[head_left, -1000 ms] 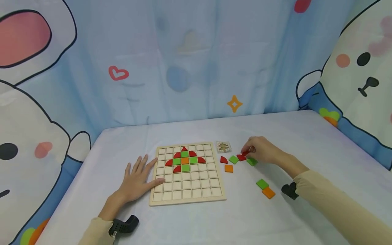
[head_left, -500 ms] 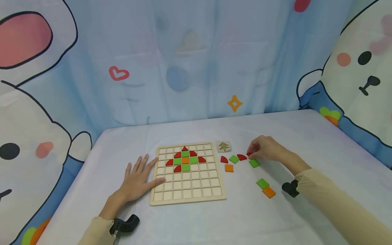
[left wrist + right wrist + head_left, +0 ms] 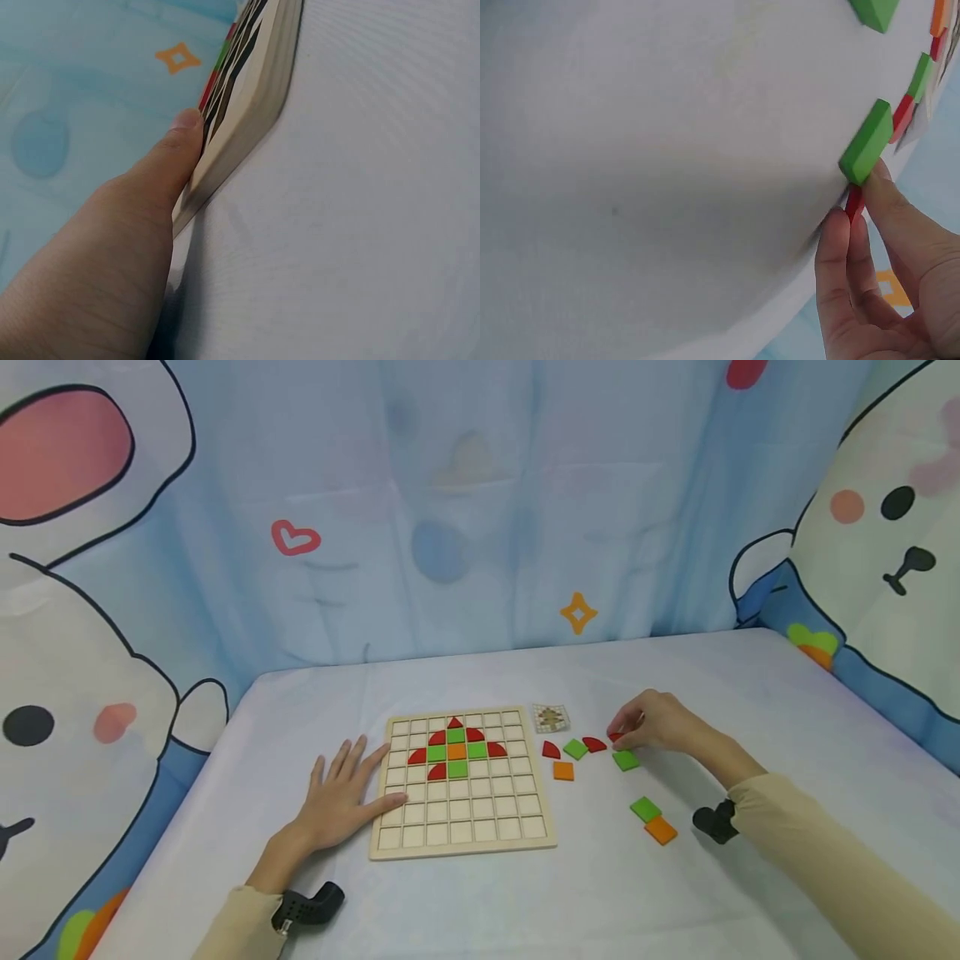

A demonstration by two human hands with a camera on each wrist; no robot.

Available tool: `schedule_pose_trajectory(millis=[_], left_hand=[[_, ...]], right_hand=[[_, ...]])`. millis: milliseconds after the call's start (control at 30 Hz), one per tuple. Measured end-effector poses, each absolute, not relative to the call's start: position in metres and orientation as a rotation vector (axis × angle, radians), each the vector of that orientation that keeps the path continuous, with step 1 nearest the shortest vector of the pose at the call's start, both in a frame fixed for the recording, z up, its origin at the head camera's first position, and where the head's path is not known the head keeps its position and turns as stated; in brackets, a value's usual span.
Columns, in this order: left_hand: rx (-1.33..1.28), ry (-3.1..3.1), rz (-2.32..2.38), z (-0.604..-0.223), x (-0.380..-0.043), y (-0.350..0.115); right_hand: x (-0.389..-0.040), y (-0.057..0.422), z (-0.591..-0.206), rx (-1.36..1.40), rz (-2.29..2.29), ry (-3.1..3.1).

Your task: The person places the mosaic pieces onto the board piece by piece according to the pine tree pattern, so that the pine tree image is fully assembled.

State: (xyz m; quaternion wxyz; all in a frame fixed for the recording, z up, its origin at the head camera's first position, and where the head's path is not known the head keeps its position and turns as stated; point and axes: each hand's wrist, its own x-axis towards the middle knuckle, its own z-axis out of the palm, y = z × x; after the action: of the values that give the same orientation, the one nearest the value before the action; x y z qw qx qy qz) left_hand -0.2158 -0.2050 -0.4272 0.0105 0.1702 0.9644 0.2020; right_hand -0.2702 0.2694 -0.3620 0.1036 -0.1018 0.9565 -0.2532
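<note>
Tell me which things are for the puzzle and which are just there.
Puzzle things: wooden board; coloured pieces set in it; red piece being pinched; loose pieces; little picture card, probably the pattern.

Just there: white cloth; blue curtain; black wrist gadgets.

A pale blue fabric backdrop (image 3: 495, 443) hangs in soft vertical folds behind a table covered with a white cloth (image 3: 465, 910). Printed on it are a red heart outline (image 3: 292, 532), an orange four-pointed star (image 3: 567, 612) and a faint blue circle (image 3: 439, 552). Large white cartoon animals (image 3: 847, 585), outlined in black, fill both sides. The light is soft and fairly even.
</note>
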Motion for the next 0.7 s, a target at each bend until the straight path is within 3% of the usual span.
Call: schedule_pose_trajectory(millis=[400,700], left_hand=[[0.522,3.01,0.603,-0.426,-0.216,-0.204],[0.531,3.004,0.624,-0.423,-0.214,-0.204]], right_hand=[[-0.263,0.282,-0.36,-0.326,-0.813,2.847],[-0.257,0.266,-0.355,-0.581,-0.673,2.914]])
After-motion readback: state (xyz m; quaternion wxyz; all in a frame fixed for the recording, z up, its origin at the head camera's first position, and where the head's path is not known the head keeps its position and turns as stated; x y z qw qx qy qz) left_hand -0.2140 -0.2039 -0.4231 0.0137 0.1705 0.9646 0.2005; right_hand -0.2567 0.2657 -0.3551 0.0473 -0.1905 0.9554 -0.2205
